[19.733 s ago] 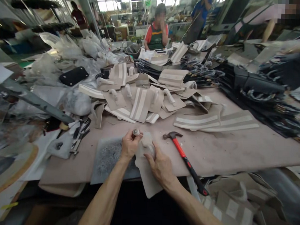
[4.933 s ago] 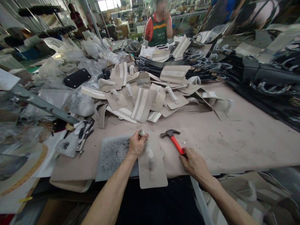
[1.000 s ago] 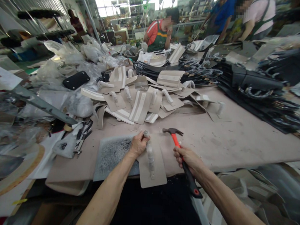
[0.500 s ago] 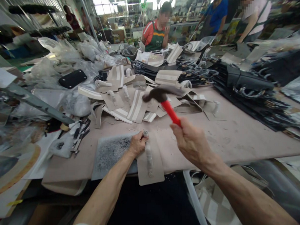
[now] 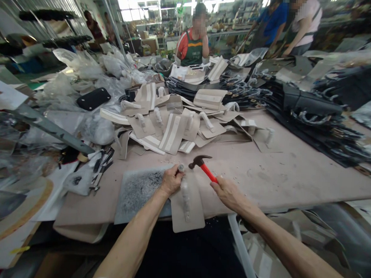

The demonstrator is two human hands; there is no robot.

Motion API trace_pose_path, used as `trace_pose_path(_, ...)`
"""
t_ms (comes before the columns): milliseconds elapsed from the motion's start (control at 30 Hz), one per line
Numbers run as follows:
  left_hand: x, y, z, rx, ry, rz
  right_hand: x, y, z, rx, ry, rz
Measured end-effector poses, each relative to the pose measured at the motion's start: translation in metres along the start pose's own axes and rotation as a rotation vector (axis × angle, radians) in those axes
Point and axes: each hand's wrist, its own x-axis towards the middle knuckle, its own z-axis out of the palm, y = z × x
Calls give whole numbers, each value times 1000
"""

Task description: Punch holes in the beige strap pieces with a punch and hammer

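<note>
Beige panel lies on the near side of the table, in front of the person, and its rounded lower end reaches out past the table edge. Along its middle runs a pale handle, which appears to be wrapped in clear film. At the far end of this panel, the left hand holds a short tool, of which one can see mainly the round metallic top; the lower end is hidden by the hand. The fingers of this hand are curled and pressed around the tool, though not every fingertip is visible. The right hand has its fingers closed around a red-handled claw hammer. The hammer head is just to the right of the short tool's top, apart from it; how high it is above the table one cannot tell. On the left of the panel, partly under the left forearm, lies a grey board with dark specks. Farther left some small hand tools lie in a heap near a clear plastic bag. Behind the hands there is a loose pile of similar panels, some with pale stripes and some with handles. Beyond this pile, to the right, black pieces are stacked, and in the background a co-worker wears a red shirt and a green apron.
</note>
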Motion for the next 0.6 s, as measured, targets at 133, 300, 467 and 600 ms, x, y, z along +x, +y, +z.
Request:
trace_pose_path(133,-1,-1,0,-41,8,-12,3,10,31,-167,212,5)
trace_pose_path(300,0,-1,1,-122,48,-8,5,-45,43,97,265,-566)
trace_pose_path(467,6,-1,-1,-412,120,-137,17,-78,57,153,268,-612)
trace_pose_path(600,8,-3,-3,-724,345,-272,23,-65,44,199,392,-577)
